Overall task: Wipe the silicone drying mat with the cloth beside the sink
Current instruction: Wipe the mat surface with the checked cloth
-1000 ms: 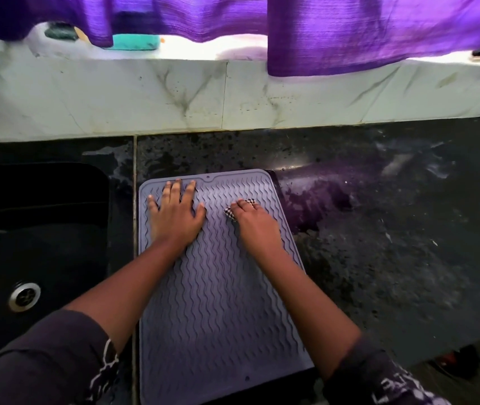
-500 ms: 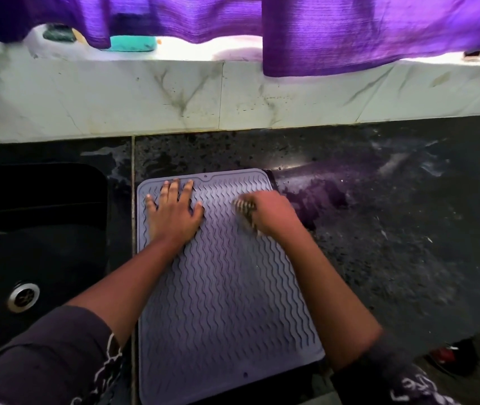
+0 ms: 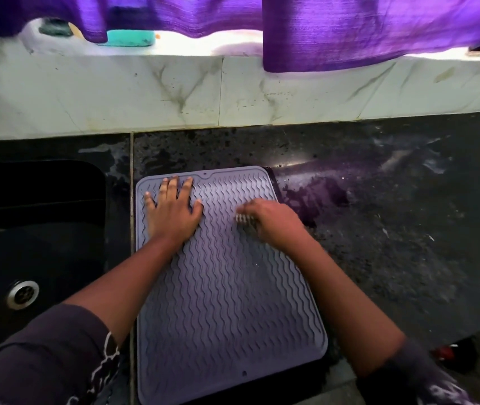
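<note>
The right hand (image 3: 276,226) has slid the cloth (image 3: 244,219) toward the right edge of the silicone drying mat (image 3: 227,302), fingers curled over it. The left hand (image 3: 171,214) lies spread flat on the mat's far left corner. The mat sits on the wet black counter (image 3: 393,229) beside the sink (image 3: 43,229), below a purple curtain (image 3: 349,30).
</note>
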{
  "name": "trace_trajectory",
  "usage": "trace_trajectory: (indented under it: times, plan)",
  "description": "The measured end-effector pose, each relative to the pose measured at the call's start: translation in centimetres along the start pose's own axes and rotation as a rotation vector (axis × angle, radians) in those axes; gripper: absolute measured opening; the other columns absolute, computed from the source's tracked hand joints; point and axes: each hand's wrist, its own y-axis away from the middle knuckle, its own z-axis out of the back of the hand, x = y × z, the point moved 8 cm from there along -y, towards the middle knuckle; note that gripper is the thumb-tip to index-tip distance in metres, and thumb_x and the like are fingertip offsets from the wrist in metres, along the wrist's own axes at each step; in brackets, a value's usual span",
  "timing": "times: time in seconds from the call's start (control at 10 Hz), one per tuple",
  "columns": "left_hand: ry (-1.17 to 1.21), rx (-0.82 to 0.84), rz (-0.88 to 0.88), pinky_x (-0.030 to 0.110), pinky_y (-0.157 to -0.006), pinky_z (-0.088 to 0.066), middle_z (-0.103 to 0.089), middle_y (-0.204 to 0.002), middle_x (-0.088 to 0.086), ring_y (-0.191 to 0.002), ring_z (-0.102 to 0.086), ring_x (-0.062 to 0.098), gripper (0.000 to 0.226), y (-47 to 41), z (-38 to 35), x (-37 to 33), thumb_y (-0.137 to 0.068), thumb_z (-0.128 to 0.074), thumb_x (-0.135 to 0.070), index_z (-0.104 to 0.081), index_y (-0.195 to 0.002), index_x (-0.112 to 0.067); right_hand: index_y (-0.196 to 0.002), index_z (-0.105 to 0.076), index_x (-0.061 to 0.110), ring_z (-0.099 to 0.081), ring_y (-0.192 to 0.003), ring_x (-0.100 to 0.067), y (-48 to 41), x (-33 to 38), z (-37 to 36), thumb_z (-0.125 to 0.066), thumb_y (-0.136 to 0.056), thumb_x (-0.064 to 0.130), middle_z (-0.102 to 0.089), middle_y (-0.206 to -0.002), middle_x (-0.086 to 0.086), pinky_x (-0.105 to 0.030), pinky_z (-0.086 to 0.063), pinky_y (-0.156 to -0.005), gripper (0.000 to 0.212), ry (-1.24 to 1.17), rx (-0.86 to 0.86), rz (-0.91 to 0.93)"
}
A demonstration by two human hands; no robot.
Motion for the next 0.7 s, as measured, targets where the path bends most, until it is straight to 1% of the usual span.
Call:
trace_trajectory:
  times: [0.1,0.2,0.3,0.4,0.5,0.6,0.7]
  plan:
    - [-0.007,-0.003,-0.001,0.056,-0.115,-0.005,-0.022,-0.157,0.010,-0.146,-0.015,0.027,0.059,0.0,-0.1,0.0,-0.095,-0.032,-0.046,-0.024,-0.149,-0.026,-0.137,-0.043,0.024,-0.043,-0.126,-0.027,-1.2,1.1,-1.7,-0.043,-0.091,0.000,-0.043,-0.144,0.000,-0.041,-0.048,-0.094,0.052,0.023,-0.086,-0.107]
    - [0.000,0.003,0.002,0.056,-0.114,-0.005,-0.022,-0.157,0.010,-0.146,-0.014,0.027,0.059,0.0,-0.1,0.1,-0.095,-0.031,-0.047,-0.024,-0.149,-0.026,-0.141,-0.036,0.022,-0.039,-0.129,-0.026,0.3,1.3,-2.5,-0.042,-0.091,-0.001,-0.036,-0.149,0.000,-0.038,-0.042,-0.099,0.055,0.051,-0.046,-0.133]
    - [0.000,0.004,-0.005,0.056,-0.115,-0.005,-0.022,-0.158,0.010,-0.147,-0.014,0.027,0.059,0.0,0.0,0.0,-0.095,-0.031,-0.047,-0.024,-0.149,-0.026,-0.141,-0.036,0.021,-0.047,-0.121,-0.025,4.6,2.4,-2.1,-0.048,-0.089,-0.002,-0.036,-0.149,0.000,-0.035,-0.045,-0.095,0.058,0.092,0.039,-0.118]
    - [0.003,0.005,-0.009,0.057,-0.115,-0.005,-0.021,-0.158,0.010,-0.147,-0.014,0.027,0.059,0.0,-0.1,0.1,-0.095,-0.031,-0.047,-0.023,-0.150,-0.025,-0.134,-0.046,0.026,-0.057,-0.109,-0.022,7.8,2.5,-1.8,-0.051,-0.089,0.005,-0.052,-0.135,-0.001,-0.035,-0.049,-0.093,0.050,-0.035,0.144,-0.171]
    - [-0.001,0.009,-0.012,0.057,-0.115,-0.005,-0.021,-0.158,0.011,-0.147,-0.013,0.028,0.059,0.0,-0.1,0.0,-0.095,-0.031,-0.047,-0.023,-0.150,-0.025,-0.136,-0.042,0.032,-0.063,-0.090,-0.014,6.5,0.3,-0.6,-0.048,-0.093,0.013,-0.062,-0.117,0.002,-0.029,-0.053,-0.080,0.047,-0.301,0.010,-0.356]
    - [0.005,0.001,-0.011,0.057,-0.115,-0.005,-0.022,-0.157,0.011,-0.146,-0.015,0.028,0.059,0.1,-0.1,0.0,-0.095,-0.032,-0.046,-0.024,-0.149,-0.024,-0.145,-0.024,0.031,-0.033,-0.136,-0.024,4.9,1.3,-3.5,-0.042,-0.096,0.030,-0.029,-0.152,0.004,-0.043,-0.025,-0.110,0.052,-0.160,-0.059,-0.272]
    - [0.006,-0.002,-0.008,0.057,-0.115,-0.005,-0.022,-0.157,0.011,-0.146,-0.014,0.028,0.058,0.1,-0.2,0.1,-0.095,-0.031,-0.046,-0.025,-0.149,-0.024,-0.147,-0.018,0.027,-0.012,-0.144,-0.027,4.5,1.3,-5.9,-0.039,-0.095,0.032,-0.016,-0.157,0.004,-0.047,-0.018,-0.115,0.056,-0.100,-0.080,-0.245]
